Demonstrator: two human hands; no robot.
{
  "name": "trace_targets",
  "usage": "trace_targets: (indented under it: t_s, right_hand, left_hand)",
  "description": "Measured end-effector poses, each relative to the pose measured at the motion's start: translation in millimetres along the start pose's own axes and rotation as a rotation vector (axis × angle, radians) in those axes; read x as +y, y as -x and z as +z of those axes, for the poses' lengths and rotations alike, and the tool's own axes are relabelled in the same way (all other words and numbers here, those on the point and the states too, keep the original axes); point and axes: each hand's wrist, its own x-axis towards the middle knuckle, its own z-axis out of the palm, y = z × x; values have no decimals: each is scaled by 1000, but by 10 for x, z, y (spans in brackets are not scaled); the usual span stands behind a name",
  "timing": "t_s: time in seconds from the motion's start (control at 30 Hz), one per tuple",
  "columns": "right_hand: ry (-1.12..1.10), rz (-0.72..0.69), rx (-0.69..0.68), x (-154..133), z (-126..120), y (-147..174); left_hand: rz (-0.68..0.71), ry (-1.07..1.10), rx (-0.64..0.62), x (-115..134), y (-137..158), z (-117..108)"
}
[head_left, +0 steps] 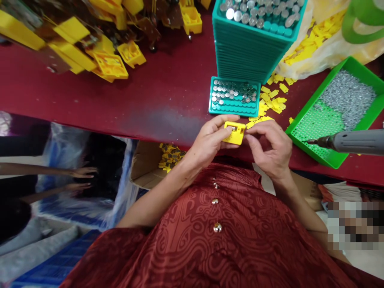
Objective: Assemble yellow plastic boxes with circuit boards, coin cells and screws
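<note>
Pinched between the thumb and fingers of my left hand [211,136] is a small yellow plastic casing [235,135], with an open slot showing metal inside. My right hand [271,146] is close to the casing's right edge, thumb and forefinger nearly together; whether something tiny sits between them I cannot make out. Just beyond the hands lies a teal tray [234,110] with rows of silver button cells [223,95]. Loose yellow plastic covers [274,100] are scattered on the red tabletop to the right of that tray.
Behind stands a tall stack of teal trays [247,52]. On the right, a grey power screwdriver [357,142] reaches over a green basket of screws [349,96]. Yellow housings [109,66] crowd the back left. Below the table edge sits a cardboard box [147,166]; another person's hands [84,173] show at left.
</note>
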Motion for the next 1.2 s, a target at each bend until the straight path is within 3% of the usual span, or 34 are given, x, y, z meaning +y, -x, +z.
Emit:
trace_targets:
  t_s: [0.23,0.43,0.87,1.2]
  right_hand:
    - [139,-159,-46,91,63,23]
    - [148,-154,-170,169,63,21]
    - [143,-280,-53,208,134,43]
    - [28,-66,-50,104,-75,-14]
  left_hand:
    - [53,71,-60,-37,-5,-7]
    - [26,29,-113,-62,11,-54]
    - [35,84,-139,-68,-26,-63]
    - [6,138,-78,68,-17,-33]
